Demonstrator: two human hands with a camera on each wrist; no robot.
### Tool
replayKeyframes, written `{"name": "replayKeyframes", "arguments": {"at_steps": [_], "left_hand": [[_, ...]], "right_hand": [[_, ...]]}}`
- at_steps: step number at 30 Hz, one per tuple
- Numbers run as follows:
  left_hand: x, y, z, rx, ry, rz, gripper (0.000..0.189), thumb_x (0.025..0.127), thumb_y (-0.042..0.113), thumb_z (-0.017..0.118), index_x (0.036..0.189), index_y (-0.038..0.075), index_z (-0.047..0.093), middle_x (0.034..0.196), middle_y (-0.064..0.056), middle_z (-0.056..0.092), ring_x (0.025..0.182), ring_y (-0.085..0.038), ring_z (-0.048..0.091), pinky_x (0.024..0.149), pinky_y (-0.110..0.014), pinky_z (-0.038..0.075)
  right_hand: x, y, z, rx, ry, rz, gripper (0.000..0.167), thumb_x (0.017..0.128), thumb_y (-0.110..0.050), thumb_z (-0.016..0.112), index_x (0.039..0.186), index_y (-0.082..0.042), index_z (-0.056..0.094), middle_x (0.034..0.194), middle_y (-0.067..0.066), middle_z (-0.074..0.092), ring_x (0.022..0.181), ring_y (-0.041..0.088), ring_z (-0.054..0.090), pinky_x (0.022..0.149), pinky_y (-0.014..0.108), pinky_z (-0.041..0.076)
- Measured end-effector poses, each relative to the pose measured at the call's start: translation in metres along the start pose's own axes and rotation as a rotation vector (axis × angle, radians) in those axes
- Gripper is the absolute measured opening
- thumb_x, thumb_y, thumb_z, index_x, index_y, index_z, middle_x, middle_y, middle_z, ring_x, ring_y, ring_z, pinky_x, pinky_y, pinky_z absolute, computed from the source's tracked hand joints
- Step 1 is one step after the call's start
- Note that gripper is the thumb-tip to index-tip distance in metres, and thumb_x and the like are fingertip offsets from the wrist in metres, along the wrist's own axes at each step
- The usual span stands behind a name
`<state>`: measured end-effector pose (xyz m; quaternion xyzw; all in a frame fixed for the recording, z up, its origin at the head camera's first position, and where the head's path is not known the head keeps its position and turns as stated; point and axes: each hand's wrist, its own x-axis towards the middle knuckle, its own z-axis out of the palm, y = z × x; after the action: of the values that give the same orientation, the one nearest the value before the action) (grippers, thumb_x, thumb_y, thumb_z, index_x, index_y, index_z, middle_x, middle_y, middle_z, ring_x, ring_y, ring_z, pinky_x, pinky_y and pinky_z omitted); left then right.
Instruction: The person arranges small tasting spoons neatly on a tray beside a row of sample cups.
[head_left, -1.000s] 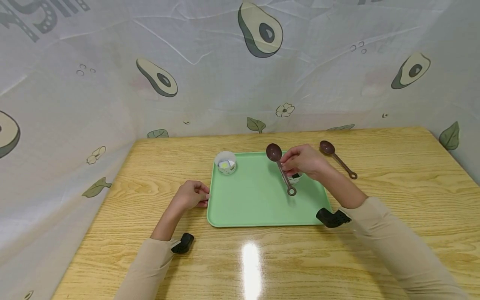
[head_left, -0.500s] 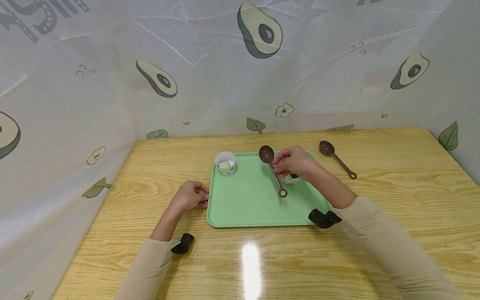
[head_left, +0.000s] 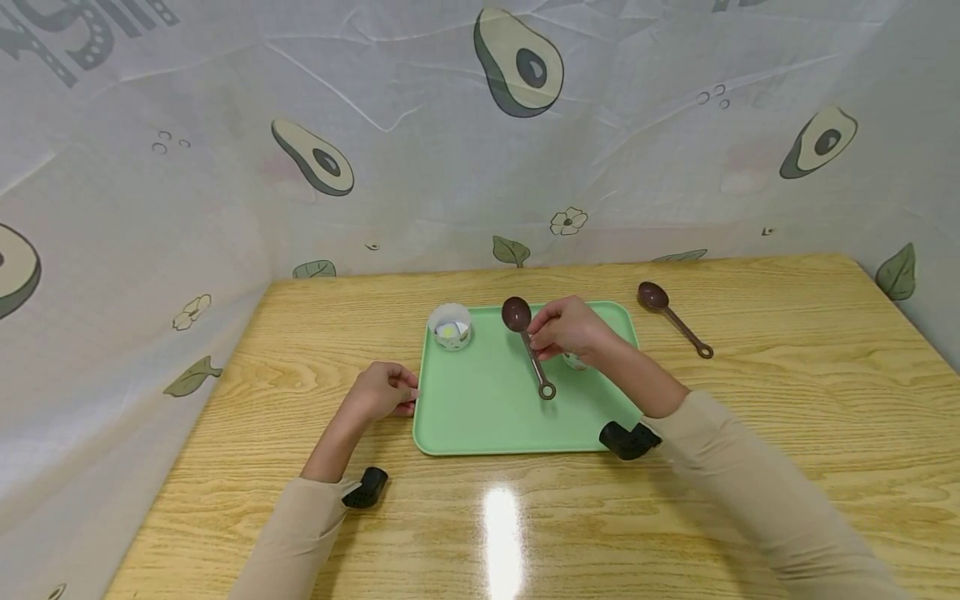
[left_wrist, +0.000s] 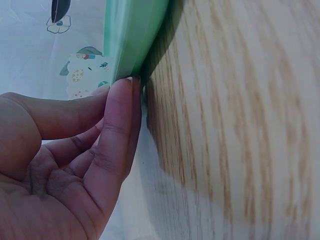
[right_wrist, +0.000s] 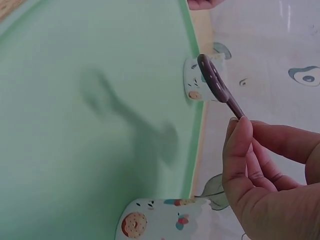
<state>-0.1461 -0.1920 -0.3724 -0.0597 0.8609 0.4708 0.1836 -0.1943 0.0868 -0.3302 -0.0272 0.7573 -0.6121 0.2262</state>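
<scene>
My right hand (head_left: pixel 572 327) pinches the handle of a dark brown spoon (head_left: pixel 517 314) between thumb and fingertips. The spoon hangs above the light green tray (head_left: pixel 480 408), its bowl pointing away and its ringed handle end toward me; its shadow falls on the tray in the right wrist view. At the tray's left edge, my left hand (head_left: pixel 382 390) pinches the rim with thumb and fingers (left_wrist: pixel 120 107). A patterned white paper cup (head_left: pixel 451 327) stands in the tray's back left corner. Another patterned cup (right_wrist: pixel 165 220) stands below my right hand, mostly hidden by it in the head view.
A second dark brown spoon (head_left: pixel 654 296) lies on the wooden table (head_left: pixel 225 467), right of the tray. Behind the table hangs a pale cloth (head_left: pixel 420 167) printed with avocados. Black wrist devices (head_left: pixel 630 440) jut from both sleeves.
My right hand has moved left over the tray with the spoon, away from the right-hand cup. My left hand and the tray have stayed in place.
</scene>
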Motion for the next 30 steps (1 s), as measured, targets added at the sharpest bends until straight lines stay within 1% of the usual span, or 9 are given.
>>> {"name": "replayKeyframes", "arguments": {"at_steps": [5, 14, 20, 26, 30], "left_hand": [[0.000, 0.000, 0.000, 0.002, -0.002, -0.006, 0.009, 0.087, -0.004, 0.057, 0.094, -0.009, 0.058, 0.073, -0.013, 0.057, 0.061, -0.016, 0.060, 0.059, -0.030, 0.055], [0.000, 0.000, 0.000, -0.011, -0.007, -0.002, 0.009, 0.087, -0.004, 0.056, 0.094, -0.010, 0.057, 0.073, -0.013, 0.056, 0.061, -0.016, 0.060, 0.060, -0.030, 0.055], [0.000, 0.000, 0.000, -0.016, -0.009, -0.004, 0.009, 0.087, -0.004, 0.056, 0.095, -0.010, 0.057, 0.073, -0.013, 0.056, 0.061, -0.017, 0.060, 0.060, -0.030, 0.055], [0.000, 0.000, 0.000, -0.009, -0.007, -0.016, 0.009, 0.087, -0.004, 0.056, 0.095, -0.009, 0.058, 0.073, -0.013, 0.055, 0.062, -0.017, 0.060, 0.060, -0.029, 0.055], [0.001, 0.000, 0.000, -0.005, -0.007, -0.015, 0.009, 0.087, -0.004, 0.056, 0.095, -0.009, 0.058, 0.074, -0.013, 0.055, 0.062, -0.017, 0.060, 0.059, -0.029, 0.055]], "right_hand": [[0.004, 0.003, 0.007, 0.006, -0.001, 0.016, 0.014, 0.079, 0.016, 0.057, 0.093, 0.015, 0.055, 0.071, 0.011, 0.057, 0.053, 0.014, 0.058, 0.057, 0.027, 0.055], [0.008, 0.008, 0.018, 0.005, 0.001, 0.029, 0.009, 0.079, 0.016, 0.057, 0.087, 0.013, 0.055, 0.070, 0.012, 0.056, 0.051, 0.013, 0.057, 0.056, 0.027, 0.055], [0.010, 0.009, 0.026, 0.010, 0.009, 0.030, 0.008, 0.078, 0.017, 0.058, 0.081, 0.009, 0.056, 0.074, 0.017, 0.057, 0.050, 0.014, 0.056, 0.055, 0.028, 0.055], [0.014, 0.014, 0.034, 0.020, 0.021, 0.052, 0.009, 0.078, 0.016, 0.058, 0.085, 0.011, 0.056, 0.070, 0.012, 0.055, 0.048, 0.013, 0.055, 0.057, 0.030, 0.056], [0.017, 0.017, 0.038, 0.027, 0.037, 0.072, 0.010, 0.078, 0.016, 0.059, 0.086, 0.011, 0.055, 0.070, 0.011, 0.054, 0.047, 0.013, 0.055, 0.056, 0.030, 0.055]]}}
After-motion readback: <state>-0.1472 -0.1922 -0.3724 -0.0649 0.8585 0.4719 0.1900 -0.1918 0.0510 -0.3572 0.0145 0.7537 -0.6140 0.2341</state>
